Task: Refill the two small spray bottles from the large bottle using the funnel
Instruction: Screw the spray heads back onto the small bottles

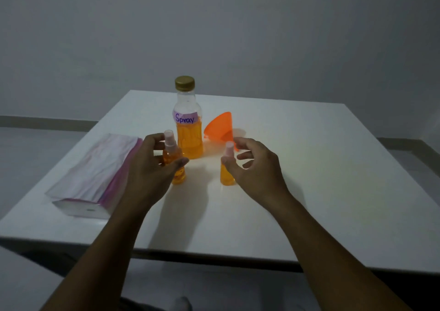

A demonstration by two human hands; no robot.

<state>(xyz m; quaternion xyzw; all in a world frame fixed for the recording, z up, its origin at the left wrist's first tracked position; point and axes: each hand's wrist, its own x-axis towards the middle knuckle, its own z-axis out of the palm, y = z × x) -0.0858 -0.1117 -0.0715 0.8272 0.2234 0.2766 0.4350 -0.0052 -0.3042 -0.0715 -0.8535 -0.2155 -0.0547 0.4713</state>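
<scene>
A large clear bottle (189,129) with a gold cap and a purple "Spray" label stands mid-table, about half full of orange liquid. An orange funnel (220,127) lies on its side just right of it. My left hand (152,167) holds the left small spray bottle (172,154), thumb across its front and fingers curled behind it. The right small spray bottle (227,170) stands on the table with its pink cap on. My right hand (257,165) hovers at it with fingers spread; the thumb tip lies against the bottle's side.
A wrapped pack of tissues (95,177) lies on the left part of the white table (321,167). The table's near edge runs just below my forearms. A grey wall stands behind the table.
</scene>
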